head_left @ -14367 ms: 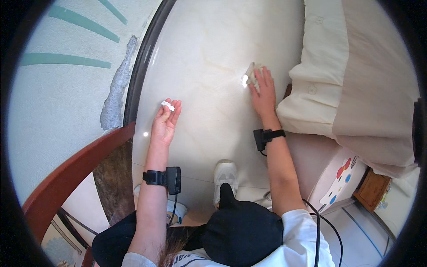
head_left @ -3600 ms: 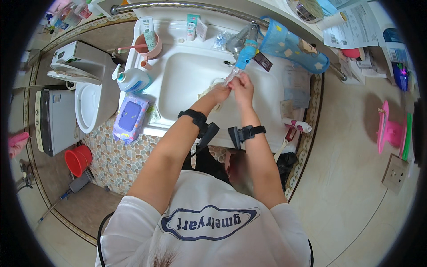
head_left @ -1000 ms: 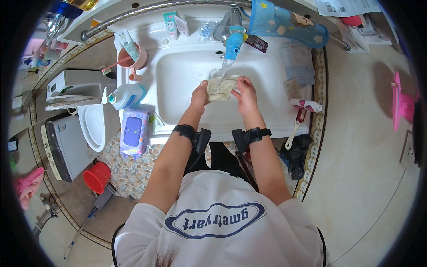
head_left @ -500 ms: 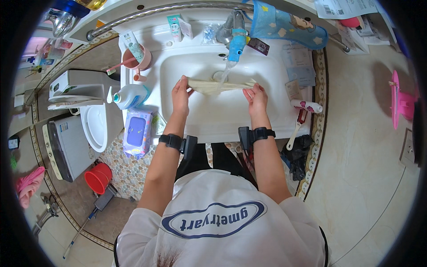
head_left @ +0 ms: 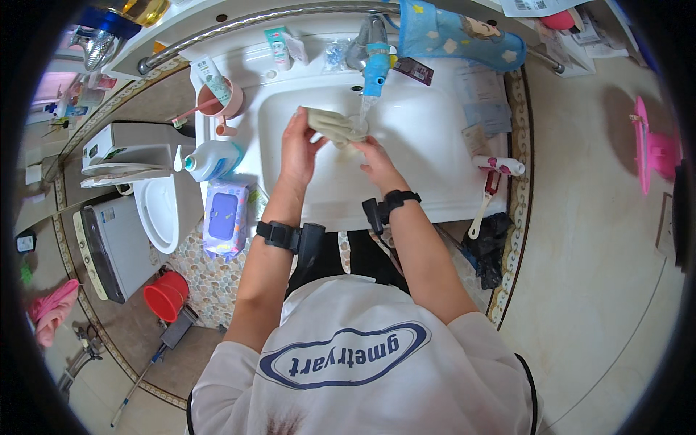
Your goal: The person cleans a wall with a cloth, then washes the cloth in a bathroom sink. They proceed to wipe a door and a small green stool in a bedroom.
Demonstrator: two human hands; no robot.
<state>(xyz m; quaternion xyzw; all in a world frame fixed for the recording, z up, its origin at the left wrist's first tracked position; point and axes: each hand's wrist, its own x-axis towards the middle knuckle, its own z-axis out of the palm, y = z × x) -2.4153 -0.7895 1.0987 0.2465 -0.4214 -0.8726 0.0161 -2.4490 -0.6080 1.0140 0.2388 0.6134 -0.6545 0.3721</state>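
Cloth (head_left: 330, 126) is held over the sink (head_left: 431, 145), left end gripped by the left hand (head_left: 298, 148), length slanted toward the right hand (head_left: 380, 164), nearer the tap (head_left: 375, 71). Can't be told if it's pinched there.

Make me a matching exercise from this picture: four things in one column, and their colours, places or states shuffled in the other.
Things:
1. Cloth
2. Bucket
3. Cup
4. Faucet

Descriptions:
A. Pink, with a tube standing in it
B. Water running from its blue spout
C. Gripped by the left hand above the basin
D. Red

Right pairs: 1-C, 2-D, 3-A, 4-B
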